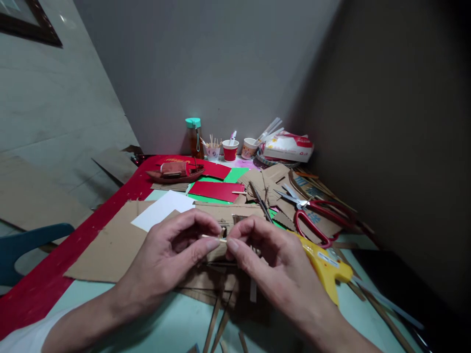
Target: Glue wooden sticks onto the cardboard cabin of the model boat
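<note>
Between both hands, at the middle of the view, is a thin pale stick (222, 240) like a toothpick, lying level. My left hand (180, 240) pinches its left part between thumb and fingers. On the other end, the thumb and fingertips of my right hand (265, 247) close round it. Just behind and below the hands sits a cardboard piece (211, 211) with a cut opening, partly hidden by my fingers. Under the left hand's side lies a flat cardboard sheet (110, 245) with a white paper (162, 211) on top.
A yellow glue gun (327, 264) and red-handled scissors (312, 228) lie to the right. Behind are cardboard scraps (265, 184), a brown model boat (175, 172), a cup of toothpicks (213, 151), a red cup (230, 152) and a bottle (195, 139). Cardboard strips (213, 323) lie in front.
</note>
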The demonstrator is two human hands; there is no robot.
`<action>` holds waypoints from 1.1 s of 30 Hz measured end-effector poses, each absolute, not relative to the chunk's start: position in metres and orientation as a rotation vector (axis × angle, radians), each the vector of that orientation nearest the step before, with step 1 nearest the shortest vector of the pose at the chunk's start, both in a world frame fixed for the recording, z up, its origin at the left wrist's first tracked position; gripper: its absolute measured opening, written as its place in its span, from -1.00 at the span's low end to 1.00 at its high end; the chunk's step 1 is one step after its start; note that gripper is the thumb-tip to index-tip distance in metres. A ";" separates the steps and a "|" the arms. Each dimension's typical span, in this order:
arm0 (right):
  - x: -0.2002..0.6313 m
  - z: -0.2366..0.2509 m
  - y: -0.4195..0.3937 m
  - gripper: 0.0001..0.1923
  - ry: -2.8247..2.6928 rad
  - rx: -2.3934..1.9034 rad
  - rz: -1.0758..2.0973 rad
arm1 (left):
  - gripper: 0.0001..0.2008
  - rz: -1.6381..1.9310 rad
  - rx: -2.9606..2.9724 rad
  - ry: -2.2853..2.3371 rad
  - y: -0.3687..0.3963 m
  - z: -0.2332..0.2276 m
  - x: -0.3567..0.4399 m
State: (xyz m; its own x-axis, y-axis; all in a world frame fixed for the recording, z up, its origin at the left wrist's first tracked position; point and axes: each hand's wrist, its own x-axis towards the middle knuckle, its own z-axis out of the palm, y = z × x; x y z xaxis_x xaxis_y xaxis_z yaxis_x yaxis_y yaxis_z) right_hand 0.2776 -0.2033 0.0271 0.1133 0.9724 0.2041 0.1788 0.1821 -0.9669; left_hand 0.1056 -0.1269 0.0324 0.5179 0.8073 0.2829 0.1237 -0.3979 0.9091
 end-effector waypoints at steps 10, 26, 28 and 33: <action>0.280 0.028 -0.207 -0.96 -1.387 -1.228 0.729 | -0.93 0.841 1.772 0.816 -0.130 0.030 0.105; 0.275 0.020 -0.202 -0.87 -1.410 -1.199 0.672 | -0.88 0.968 2.143 0.806 -0.141 0.020 0.108; 0.275 0.019 -0.201 -0.88 -1.396 -1.203 0.667 | -0.87 0.986 2.145 0.804 -0.142 0.017 0.108; 0.276 0.018 -0.203 -0.90 -1.372 -1.187 0.728 | -0.90 1.045 1.950 0.830 -0.144 0.013 0.112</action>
State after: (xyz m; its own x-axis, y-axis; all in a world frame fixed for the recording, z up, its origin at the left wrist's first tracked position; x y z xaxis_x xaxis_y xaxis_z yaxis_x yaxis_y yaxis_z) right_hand 0.2760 -0.2032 0.0176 0.1322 0.9312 0.3397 0.2407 0.3023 -0.9223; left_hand 0.1120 -0.1435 0.0130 0.4543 0.8066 0.3780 0.1857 -0.5008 0.8454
